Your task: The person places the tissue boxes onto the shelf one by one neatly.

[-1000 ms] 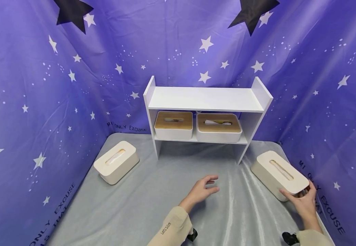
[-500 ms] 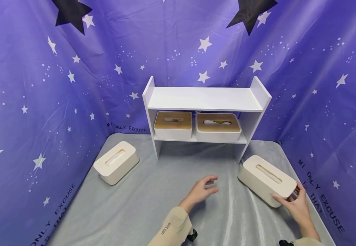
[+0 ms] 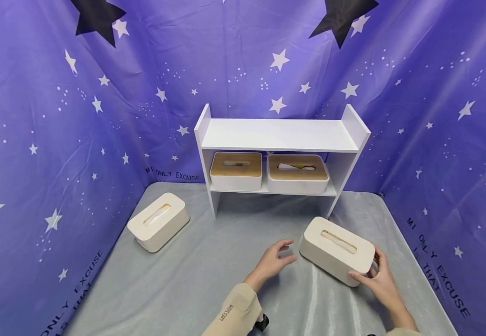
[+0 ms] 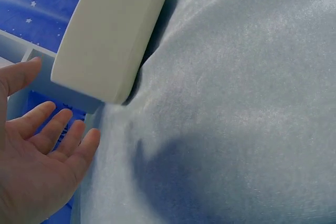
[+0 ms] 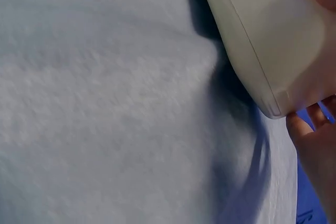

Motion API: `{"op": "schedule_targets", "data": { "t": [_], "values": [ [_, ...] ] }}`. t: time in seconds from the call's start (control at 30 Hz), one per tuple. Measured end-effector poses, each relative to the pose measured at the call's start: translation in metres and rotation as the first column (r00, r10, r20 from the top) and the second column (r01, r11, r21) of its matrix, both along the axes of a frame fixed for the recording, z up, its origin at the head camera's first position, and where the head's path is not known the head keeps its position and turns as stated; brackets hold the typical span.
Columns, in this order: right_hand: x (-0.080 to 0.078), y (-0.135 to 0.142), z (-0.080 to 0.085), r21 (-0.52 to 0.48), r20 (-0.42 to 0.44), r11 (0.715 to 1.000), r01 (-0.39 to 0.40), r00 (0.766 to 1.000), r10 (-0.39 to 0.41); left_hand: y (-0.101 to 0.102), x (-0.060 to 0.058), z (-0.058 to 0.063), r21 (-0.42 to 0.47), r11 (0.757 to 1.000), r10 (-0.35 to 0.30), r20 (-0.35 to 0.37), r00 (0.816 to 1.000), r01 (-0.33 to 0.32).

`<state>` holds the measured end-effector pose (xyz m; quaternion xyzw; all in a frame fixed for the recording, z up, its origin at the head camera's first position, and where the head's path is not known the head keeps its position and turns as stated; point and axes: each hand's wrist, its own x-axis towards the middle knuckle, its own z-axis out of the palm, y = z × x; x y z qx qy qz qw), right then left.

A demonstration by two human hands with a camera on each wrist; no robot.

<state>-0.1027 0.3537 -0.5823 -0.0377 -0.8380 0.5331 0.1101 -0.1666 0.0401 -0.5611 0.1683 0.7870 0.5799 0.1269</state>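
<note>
A cream tissue box with a long slot in its lid lies slantwise right of centre in the head view. My right hand grips its near right end, thumb on the front side and fingers round the end. In the right wrist view, that hand has fingers under the edge of the tissue box. My left hand holds nothing, fingers spread and loosely bent, just left of the box's other end. The left wrist view has the palm facing up beside the tissue box.
A second cream tissue box sits on the grey cloth at the left. At the back stands a white shelf, holding two wooden-lidded tissue boxes, one left and one right. Starry purple curtains enclose the surface.
My right hand has brought the cream tissue box leftward from the right edge, close to the left hand. The left hand has stayed almost still.
</note>
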Motion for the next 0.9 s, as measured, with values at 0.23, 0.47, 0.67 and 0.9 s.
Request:
{"op": "schedule_targets", "data": {
  "t": [0.23,0.47,0.67,0.9],
  "values": [
    [-0.004,-0.013,-0.002,-0.064,-0.023,0.99,-0.122,0.992,0.121,-0.002,-0.001,-0.002,0.032,0.999,0.04,0.016,0.999,-0.04],
    [-0.009,-0.024,0.0,-0.113,-0.061,0.969,-0.221,0.975,0.215,-0.006,-0.002,-0.004,0.06,0.997,0.055,-0.007,0.998,-0.055],
    [-0.012,-0.031,0.0,-0.107,-0.087,0.956,-0.272,0.961,0.263,-0.011,-0.004,-0.007,0.076,0.995,0.067,0.001,0.998,-0.067],
    [-0.016,-0.037,0.0,-0.095,-0.062,0.95,-0.298,0.954,0.293,-0.019,-0.003,-0.011,0.115,0.988,0.105,0.019,0.994,-0.106]
  ]
}}
